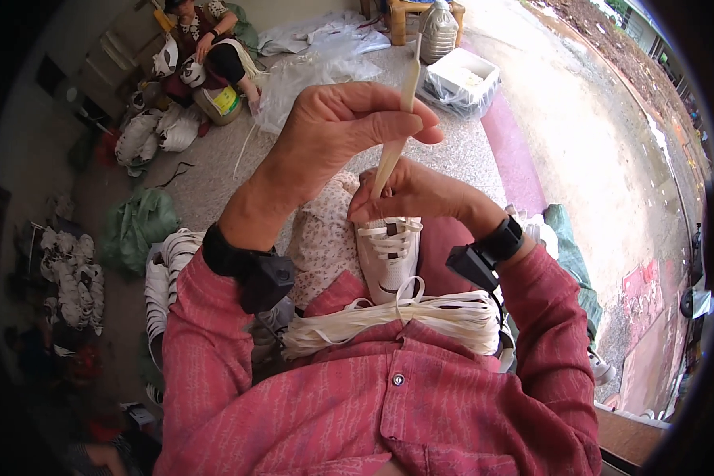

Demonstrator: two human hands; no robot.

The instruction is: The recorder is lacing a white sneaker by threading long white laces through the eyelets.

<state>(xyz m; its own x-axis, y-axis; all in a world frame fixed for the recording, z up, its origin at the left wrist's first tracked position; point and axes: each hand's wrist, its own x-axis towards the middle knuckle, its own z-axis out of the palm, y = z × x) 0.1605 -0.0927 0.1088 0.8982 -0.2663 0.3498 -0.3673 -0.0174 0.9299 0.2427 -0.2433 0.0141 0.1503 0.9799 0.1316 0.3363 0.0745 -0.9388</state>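
A cream flat shoelace (389,165) is stretched upright between my two hands. My left hand (329,127) pinches its upper part between thumb and fingers, and the thin tip sticks up above them. Lower down, my right hand (420,189) grips the same lace, its fingertips partly hidden. Just beneath that hand, a white sneaker (389,274) rests between my legs, with white laces crossing its front. Across my lap lies a thick bundle of cream shoelaces (452,319), one loop standing up from it.
White shoes (73,274) are heaped at the left, near a green sack (140,224). A co-worker (208,47) sits at the far left by a tub (218,105). Clear plastic sheeting (313,71) covers floor ahead, beside a white box (462,79) and a large bottle (439,33).
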